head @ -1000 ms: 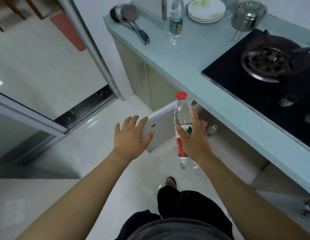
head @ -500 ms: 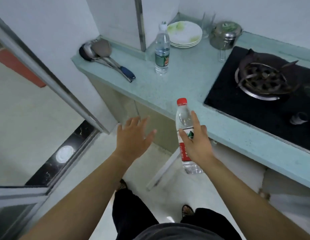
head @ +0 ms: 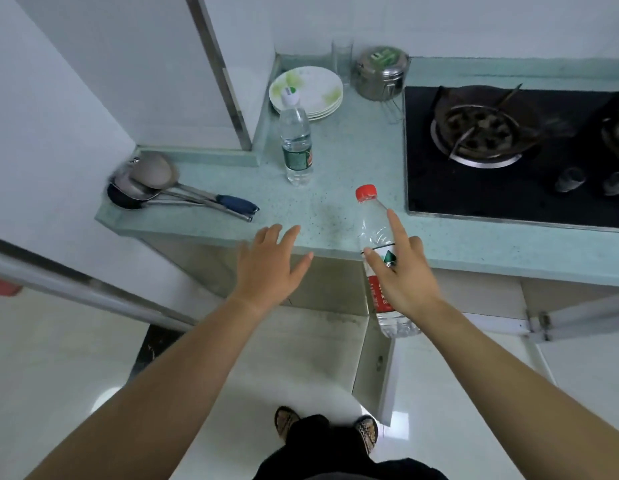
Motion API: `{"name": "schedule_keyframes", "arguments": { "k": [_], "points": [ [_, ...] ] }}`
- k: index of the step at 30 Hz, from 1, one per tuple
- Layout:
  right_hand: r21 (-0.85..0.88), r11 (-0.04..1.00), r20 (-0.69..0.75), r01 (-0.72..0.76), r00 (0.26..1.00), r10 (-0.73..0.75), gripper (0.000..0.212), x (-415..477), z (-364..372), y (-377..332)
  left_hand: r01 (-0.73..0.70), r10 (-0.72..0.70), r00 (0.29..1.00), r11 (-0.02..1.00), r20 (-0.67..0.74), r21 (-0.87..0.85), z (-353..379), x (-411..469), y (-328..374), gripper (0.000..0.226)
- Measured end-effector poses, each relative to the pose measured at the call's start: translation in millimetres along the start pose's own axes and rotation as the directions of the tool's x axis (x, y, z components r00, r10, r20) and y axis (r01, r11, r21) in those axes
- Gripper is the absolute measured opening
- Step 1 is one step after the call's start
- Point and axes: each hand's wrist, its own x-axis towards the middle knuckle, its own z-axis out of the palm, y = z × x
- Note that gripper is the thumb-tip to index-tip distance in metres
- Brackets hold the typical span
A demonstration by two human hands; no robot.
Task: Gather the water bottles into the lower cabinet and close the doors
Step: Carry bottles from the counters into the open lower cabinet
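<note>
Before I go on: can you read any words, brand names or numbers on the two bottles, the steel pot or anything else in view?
Nothing here is legible.
Red-capped bottle in the right hand: red and white label with a green triangle logo; vertical print too blurred to read.
Green-label bottle on the countertop: print too small to read.
Steel pot: green sticker on the lid, markings unreadable.
Stove knobs: no readable marks.

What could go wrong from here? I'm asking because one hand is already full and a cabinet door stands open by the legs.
1. The right hand holds the red-capped bottle mostly with spread fingers; it might slip while reaching.
2. The empty left hand could tip the tall, narrow green-label bottle standing on the counter, possibly toward the plates.
3. The open cabinet door juts out beside the feet; a step could knock it.
</note>
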Motion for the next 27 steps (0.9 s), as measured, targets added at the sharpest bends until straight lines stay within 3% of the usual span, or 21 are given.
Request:
{"name": "schedule_keyframes", "arguments": {
  "k": [8, 15, 20, 27],
  "points": [
    [-0.010, 0.999, -0.037, -0.032, 0.999, 0.032, 0.067, 41.2, 12.0, -7.0, -0.001, 0.001, 0.999, 1.000, -0.047, -0.002, -11.4, 57.2, -30.0, 0.059],
    [-0.062, 0.987, -0.108, -0.146, 0.984, 0.138, 0.069, 92.4, 35.4, -20.7, -0.011, 0.004, 0.999, 0.989, -0.046, -0.147, -2.9, 161.6, -66.1, 0.061],
    [-0.062, 0.972, -0.167, -0.225, 0.963, 0.213, 0.070, 127.2, 54.6, -30.1, -0.160, 0.137, 0.984, 0.960, -0.111, -0.231, 0.3, 216.9, -77.3, 0.076],
    [0.015, 0.949, -0.253, -0.314, 0.918, 0.307, 0.071, 142.4, 64.9, -29.0, -0.194, 0.175, 0.981, 0.797, -0.089, -0.572, 15.1, 266.6, -60.6, 0.084]
  ]
}}
